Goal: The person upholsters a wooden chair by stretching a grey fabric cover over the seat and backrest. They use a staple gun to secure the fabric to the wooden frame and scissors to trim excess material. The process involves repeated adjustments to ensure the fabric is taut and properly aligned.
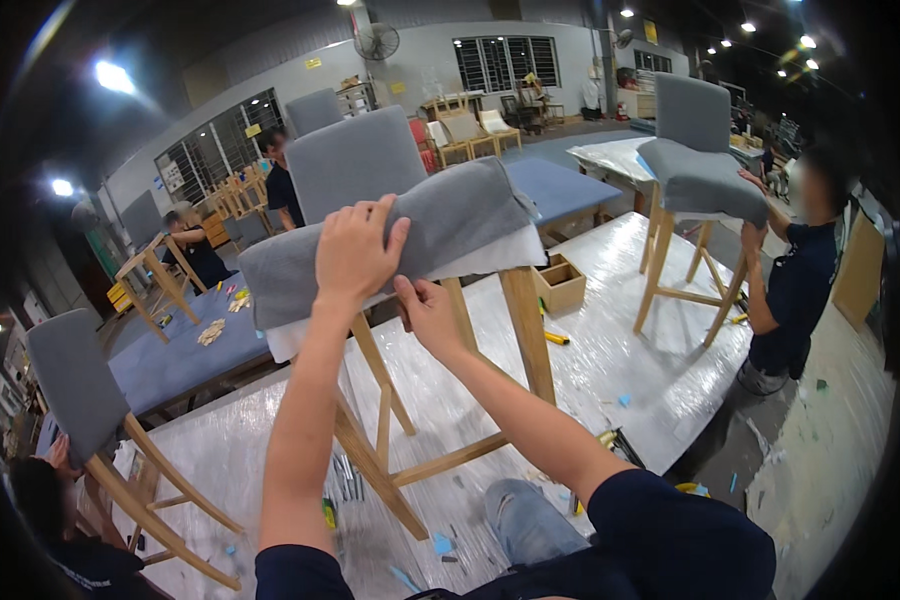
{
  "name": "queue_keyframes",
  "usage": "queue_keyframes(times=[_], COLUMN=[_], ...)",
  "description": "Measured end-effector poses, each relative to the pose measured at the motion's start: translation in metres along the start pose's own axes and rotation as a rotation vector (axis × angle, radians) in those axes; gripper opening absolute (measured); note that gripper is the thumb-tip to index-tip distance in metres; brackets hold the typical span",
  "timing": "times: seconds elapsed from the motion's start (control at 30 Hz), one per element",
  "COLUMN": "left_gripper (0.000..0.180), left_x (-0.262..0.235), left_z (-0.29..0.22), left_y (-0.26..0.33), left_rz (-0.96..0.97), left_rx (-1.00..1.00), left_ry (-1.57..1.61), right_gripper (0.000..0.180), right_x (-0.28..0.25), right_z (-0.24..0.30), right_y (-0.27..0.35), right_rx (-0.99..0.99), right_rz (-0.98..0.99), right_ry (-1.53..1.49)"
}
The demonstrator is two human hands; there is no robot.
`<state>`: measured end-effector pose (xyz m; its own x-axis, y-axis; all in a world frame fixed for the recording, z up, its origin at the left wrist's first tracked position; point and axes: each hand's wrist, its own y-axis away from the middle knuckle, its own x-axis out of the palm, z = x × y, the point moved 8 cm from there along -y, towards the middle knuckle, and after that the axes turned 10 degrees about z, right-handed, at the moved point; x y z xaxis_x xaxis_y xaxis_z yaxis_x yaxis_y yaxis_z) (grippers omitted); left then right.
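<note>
Chair seat [450, 225], grey, sits tilted under left hand [355, 250] gripping its top; right hand [425, 310] grips its lower front edge

- Bright ceiling lamps [113, 76] flare against a dim hall.
- Plastic-wrapped tabletop [610, 340] shows patchy glare.
- Fisheye bends straight edges; corners fall black.
- Centre is sharp, far background soft.

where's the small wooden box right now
In the head view the small wooden box sits open on the plastic-covered table, just right of the grey upholstered chair gripped by both hands, near its right front leg.
</note>
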<state>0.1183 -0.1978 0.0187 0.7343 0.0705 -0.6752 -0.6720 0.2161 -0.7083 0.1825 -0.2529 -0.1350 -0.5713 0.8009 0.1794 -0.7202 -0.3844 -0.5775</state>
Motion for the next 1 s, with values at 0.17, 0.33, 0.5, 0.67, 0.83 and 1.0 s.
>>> queue_keyframes(times=[0.17, 0.33, 0.5, 0.67, 0.83, 1.0], left_gripper=[0.047, 0.083, 0.109, 0.112, 0.111, 0.11], left_x=[-0.001, -0.008, -0.005, 0.004, 0.017, 0.016], left_z=[0.0, -0.007, -0.021, -0.026, -0.02, -0.01], left_y=[0.009, 0.014, 0.014, 0.004, 0.009, -0.002], left_rz=[-0.08, 0.136, 0.375, 0.499, 0.397, 0.373], left_rx=[0.107, 0.161, 0.137, 0.067, 0.073, 0.106], left_ry=[-0.093, -0.081, -0.153, -0.211, -0.271, -0.264], right_gripper=[0.05, 0.046, 0.041, 0.03, 0.053, 0.056], right_x=[0.003, 0.0, -0.007, 0.0, -0.009, -0.085], right_z=[-0.002, -0.004, -0.014, 0.0, -0.022, -0.049], right_y=[-0.001, 0.001, 0.002, 0.013, 0.142, 0.342], right_rx=[0.016, -0.003, -0.073, 0.095, 0.61, 1.13], right_rz=[0.051, 0.154, 0.254, 0.374, 0.886, 1.211], right_ry=[0.037, 0.002, 0.053, -0.124, -0.06, -0.232])
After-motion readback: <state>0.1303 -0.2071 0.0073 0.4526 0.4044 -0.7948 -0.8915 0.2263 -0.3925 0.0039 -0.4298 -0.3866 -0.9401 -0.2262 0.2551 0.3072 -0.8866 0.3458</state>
